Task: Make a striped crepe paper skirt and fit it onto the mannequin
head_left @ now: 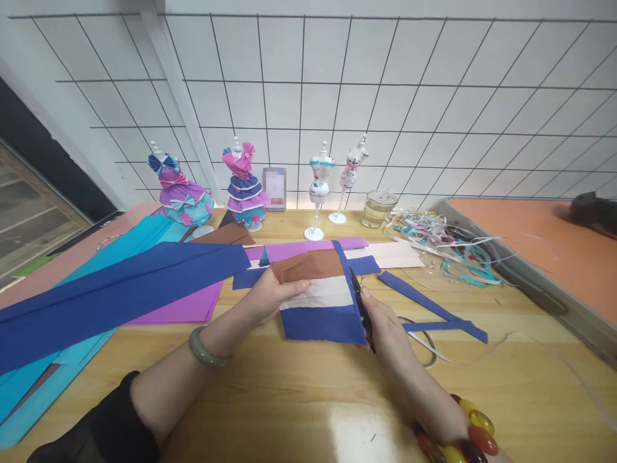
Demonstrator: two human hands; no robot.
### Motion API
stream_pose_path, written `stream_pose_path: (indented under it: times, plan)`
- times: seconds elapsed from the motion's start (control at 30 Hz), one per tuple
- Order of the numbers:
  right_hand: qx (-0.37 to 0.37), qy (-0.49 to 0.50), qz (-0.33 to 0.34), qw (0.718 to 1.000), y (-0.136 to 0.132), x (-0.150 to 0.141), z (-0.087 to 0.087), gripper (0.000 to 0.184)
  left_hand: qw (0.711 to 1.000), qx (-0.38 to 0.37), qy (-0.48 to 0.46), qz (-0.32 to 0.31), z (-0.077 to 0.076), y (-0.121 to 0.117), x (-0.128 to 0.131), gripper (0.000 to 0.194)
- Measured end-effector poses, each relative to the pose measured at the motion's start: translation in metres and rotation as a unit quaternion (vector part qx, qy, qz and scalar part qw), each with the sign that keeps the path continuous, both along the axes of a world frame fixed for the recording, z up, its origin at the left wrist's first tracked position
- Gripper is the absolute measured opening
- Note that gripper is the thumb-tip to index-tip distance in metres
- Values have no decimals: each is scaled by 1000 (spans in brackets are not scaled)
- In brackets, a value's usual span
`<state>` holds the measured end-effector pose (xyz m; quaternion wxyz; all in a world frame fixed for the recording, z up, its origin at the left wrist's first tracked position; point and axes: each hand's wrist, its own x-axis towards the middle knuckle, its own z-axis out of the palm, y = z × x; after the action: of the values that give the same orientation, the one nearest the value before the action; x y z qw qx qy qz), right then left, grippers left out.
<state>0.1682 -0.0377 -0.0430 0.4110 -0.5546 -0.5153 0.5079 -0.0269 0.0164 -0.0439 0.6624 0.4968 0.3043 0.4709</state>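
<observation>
My left hand [272, 297] grips the left edge of a stack of crepe paper sheets [321, 302], brown, white and dark blue, held just above the wooden table [289, 392]. My right hand [385, 325] is closed on black scissors [360, 308] whose blades run along the stack's right edge, where a narrow dark blue strip [343, 260] stands partly cut away. A green bangle is on my left wrist and a beaded bracelet on my right.
Long dark blue [110, 296], light blue and purple paper sheets lie at left. Cut blue strips [429, 308] lie at right. Several small mannequins, two in paper dresses [186, 193], stand at the back with a glass jar [378, 209] and tangled ribbons [443, 241]. An orange board [540, 244] is at far right.
</observation>
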Motion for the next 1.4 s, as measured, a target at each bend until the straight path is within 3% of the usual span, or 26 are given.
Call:
stream_pose_path:
  times: [0.3, 0.47, 0.7, 0.9, 1.4]
  plan:
    - [2, 113, 59, 992, 2, -1, -3, 52, 1000, 12, 2, 1, -1, 6, -7, 51]
    - [20, 39, 25, 999, 2, 1, -5, 54, 999, -5, 5, -42, 4, 3, -5, 46]
    - [17, 58, 31, 998, 4, 1, -9, 50, 994, -77, -81, 9, 1, 6, -2, 34]
    - [12, 89, 31, 996, 6, 1, -11, 49, 993, -70, -98, 11, 2, 8, -4, 31]
    - [24, -30, 11, 999, 3, 0, -2, 50, 993, -71, -89, 21, 6, 2, 2, 30]
